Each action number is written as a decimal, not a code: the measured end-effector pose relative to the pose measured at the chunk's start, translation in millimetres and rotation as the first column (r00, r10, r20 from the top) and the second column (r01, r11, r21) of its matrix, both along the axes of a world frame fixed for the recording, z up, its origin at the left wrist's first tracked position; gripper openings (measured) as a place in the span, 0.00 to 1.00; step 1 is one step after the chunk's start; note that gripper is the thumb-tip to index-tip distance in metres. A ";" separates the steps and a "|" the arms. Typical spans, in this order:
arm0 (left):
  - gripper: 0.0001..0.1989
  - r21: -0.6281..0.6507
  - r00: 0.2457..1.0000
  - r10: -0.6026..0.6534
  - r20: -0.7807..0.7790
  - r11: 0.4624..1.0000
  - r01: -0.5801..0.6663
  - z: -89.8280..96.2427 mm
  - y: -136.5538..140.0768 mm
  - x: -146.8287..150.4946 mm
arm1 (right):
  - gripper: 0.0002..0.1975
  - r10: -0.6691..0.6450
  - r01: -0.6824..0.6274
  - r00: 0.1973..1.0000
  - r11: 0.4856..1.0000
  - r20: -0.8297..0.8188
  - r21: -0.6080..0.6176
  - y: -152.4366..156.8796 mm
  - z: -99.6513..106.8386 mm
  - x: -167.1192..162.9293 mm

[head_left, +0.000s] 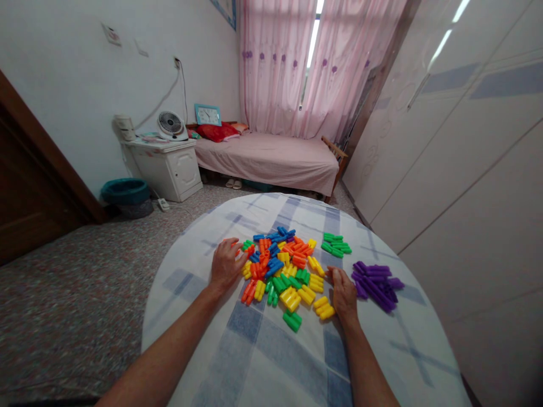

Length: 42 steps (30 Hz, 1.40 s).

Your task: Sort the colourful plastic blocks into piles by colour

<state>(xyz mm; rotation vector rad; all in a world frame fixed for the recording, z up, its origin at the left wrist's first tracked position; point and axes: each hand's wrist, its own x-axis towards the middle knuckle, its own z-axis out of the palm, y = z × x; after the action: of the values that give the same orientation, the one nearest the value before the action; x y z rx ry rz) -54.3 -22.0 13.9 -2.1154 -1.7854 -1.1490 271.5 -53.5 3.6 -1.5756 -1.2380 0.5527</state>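
Note:
A mixed heap of plastic tube-like building pieces (285, 268) in orange, yellow, green and blue lies mid-table. At its left edge rests my left hand (227, 264), fingers apart and slightly bent over an orange piece, partly hidden beneath them. My right hand (343, 291) is on the heap's right side, fingers loosely apart, close to some yellow pieces (324, 308); I see nothing held in it. Just right of that hand is a separate pile of purple pieces (376, 284). Farther back sits a small group of green pieces (336, 245).
The round table wears a white and blue checked cloth (203, 362). Beyond it stand a bed (271, 155), a white cabinet (183, 169) with a fan (170, 124), and a teal bin (125, 191). A tall pale wardrobe (458, 186) lines the right side.

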 end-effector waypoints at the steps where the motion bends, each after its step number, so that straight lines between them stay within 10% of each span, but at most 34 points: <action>1: 0.11 -0.011 1.000 -0.003 -0.024 1.000 0.003 0.5 2.3 1.8 | 0.27 -0.003 0.003 1.000 1.000 0.004 -0.005 0.7 -1.3 0.8; 11: 0.04 0.018 0.998 -0.027 0.057 1.000 0.026 5.5 13.7 13.0 | 0.25 -0.011 0.012 0.999 1.000 0.050 -0.005 1.8 -1.7 2.3; 17: 0.07 0.161 0.971 0.191 0.144 0.964 -0.213 21.1 12.8 -27.5 | 0.23 -0.011 0.012 0.998 1.000 0.059 -0.012 0.4 0.8 0.6; 25: 0.09 -0.141 0.929 0.348 0.126 0.933 -0.330 -10.2 13.0 -52.4 | 0.24 -0.011 0.012 0.998 1.000 0.063 -0.016 -0.3 2.0 -0.2; 34: 0.10 0.100 0.985 0.125 0.117 0.986 -0.137 6.9 7.6 -22.6 | 0.22 -0.018 0.018 0.998 1.000 0.060 -0.009 -0.2 2.3 -1.2; 42: 0.11 -0.271 0.987 -0.065 -0.146 0.962 0.023 26.1 28.7 40.5 | 0.22 -0.004 0.004 0.998 1.000 0.070 -0.004 1.4 -3.2 1.7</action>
<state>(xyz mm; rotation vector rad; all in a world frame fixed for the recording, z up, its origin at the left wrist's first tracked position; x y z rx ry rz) -13.8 6.7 40.0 -2.3291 -1.9231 -0.7624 273.2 -52.1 0.4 -1.6126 -1.2868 0.5018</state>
